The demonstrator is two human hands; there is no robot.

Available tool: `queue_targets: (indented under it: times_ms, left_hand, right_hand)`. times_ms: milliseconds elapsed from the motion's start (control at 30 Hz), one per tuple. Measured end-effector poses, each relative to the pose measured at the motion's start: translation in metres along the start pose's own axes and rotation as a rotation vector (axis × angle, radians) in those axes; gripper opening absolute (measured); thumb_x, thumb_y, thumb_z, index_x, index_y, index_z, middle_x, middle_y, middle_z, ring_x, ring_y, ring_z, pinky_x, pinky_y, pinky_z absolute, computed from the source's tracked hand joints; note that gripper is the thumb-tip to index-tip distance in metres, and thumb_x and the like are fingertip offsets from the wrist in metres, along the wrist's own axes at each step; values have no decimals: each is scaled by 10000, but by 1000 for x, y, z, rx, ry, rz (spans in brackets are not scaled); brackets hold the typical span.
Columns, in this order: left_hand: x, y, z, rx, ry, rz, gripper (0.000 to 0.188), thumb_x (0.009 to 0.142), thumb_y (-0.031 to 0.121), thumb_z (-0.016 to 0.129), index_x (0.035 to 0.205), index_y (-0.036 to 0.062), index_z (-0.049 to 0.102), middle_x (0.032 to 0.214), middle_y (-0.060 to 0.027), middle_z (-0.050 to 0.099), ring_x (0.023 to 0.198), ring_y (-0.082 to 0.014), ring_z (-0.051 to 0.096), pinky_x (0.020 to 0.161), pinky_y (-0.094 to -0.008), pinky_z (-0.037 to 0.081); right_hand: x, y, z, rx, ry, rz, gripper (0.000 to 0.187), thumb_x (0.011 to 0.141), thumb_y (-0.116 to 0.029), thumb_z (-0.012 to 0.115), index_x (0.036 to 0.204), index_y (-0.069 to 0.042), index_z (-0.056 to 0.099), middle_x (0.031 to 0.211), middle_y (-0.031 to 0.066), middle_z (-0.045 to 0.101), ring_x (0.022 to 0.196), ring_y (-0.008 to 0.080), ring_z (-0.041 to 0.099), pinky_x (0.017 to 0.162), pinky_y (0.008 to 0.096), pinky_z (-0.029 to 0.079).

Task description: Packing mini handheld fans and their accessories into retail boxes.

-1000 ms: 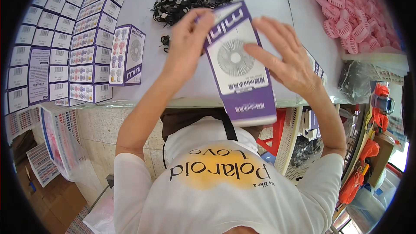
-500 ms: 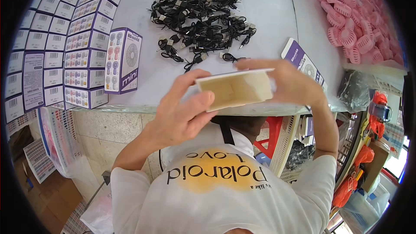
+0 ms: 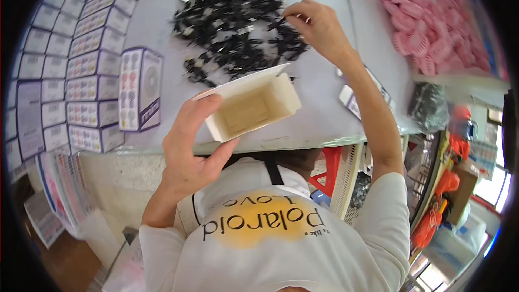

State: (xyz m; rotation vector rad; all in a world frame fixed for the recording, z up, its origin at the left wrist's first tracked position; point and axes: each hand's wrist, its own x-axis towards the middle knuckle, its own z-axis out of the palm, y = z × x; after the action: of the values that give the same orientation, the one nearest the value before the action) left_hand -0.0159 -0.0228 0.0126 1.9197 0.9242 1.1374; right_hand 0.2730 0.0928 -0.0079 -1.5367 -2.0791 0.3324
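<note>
Fans (image 3: 421, 24) lay far right. My left hand (image 3: 186, 151) gripped the box (image 3: 251, 109), mouth up, long way down; my right hand (image 3: 320, 28) pinched a cable (image 3: 281, 21).

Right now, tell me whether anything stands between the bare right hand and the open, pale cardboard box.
Yes: thin black cables lie on the white tabletop between them, and the box's white flap stands along the opening's edge toward the right hand.

we cannot tell if the right hand (image 3: 319, 27) grips any blurred black cables (image 3: 230, 13); the upper edge cuts off pink fans (image 3: 419, 24).
</note>
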Motion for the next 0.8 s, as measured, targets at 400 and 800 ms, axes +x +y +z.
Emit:
queue_targets:
  times_ms: [400, 800]
  left_hand:
    - [13, -4, 9, -15, -49, -13, 671, 642, -16, 741, 1244, 25, 447, 1100, -180, 572, 963, -302, 588, 849, -348, 461]
    - [25, -1, 21, -12, -163, 9, 765, 652, -44, 739, 1316, -13, 360, 1256, -160, 472, 1086, -254, 550, 890, -349, 477]
  right_hand:
    - [-57, 182, -127, -932, 370, 296, 500, 775, -199, 676, 1202, 15, 525, 1201, 202, 526, 1125, 344, 488, 950, 412, 386]
    - [21, 249, -153, -864, 296, 423, 622, 766, -214, 685, 1294, -4, 431, 1102, 220, 587, 984, 385, 572, 874, 428, 456]
